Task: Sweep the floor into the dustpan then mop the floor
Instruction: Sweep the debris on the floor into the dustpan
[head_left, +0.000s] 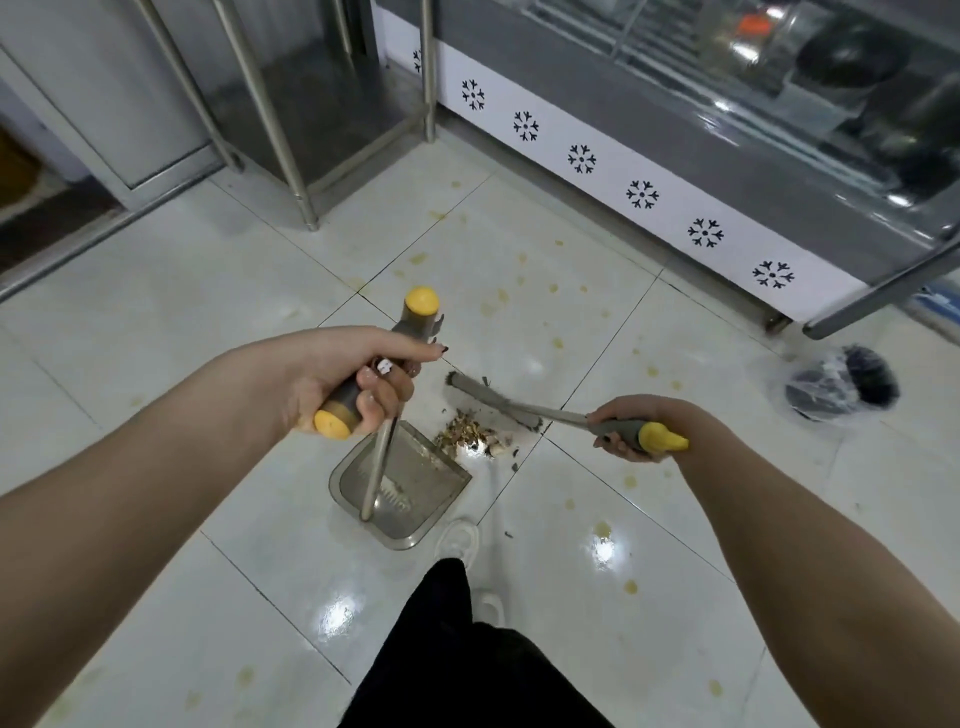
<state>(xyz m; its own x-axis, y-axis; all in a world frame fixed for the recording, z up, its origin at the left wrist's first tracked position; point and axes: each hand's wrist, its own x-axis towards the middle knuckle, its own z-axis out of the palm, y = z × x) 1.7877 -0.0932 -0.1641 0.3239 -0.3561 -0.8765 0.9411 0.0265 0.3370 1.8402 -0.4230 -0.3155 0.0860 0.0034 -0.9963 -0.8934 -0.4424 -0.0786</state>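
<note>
My left hand (358, 379) grips the grey and yellow T-handle of a long-handled dustpan (410, 486), whose grey pan rests on the white tiled floor (156, 312) below it. My right hand (631, 428) holds the grey and yellow handle of a broom (493, 402). The broom's grey bristle head lies on the floor just beyond a small pile of brown debris (467, 434). That pile sits right at the open mouth of the pan. Yellowish stains dot the tiles around it.
A steel rack with thin legs (306, 208) stands at the back left. A white freezer base with snowflake marks (644, 195) runs along the right. A dark object wrapped in clear plastic (841, 384) lies by it. My white shoe (460, 535) is beside the pan.
</note>
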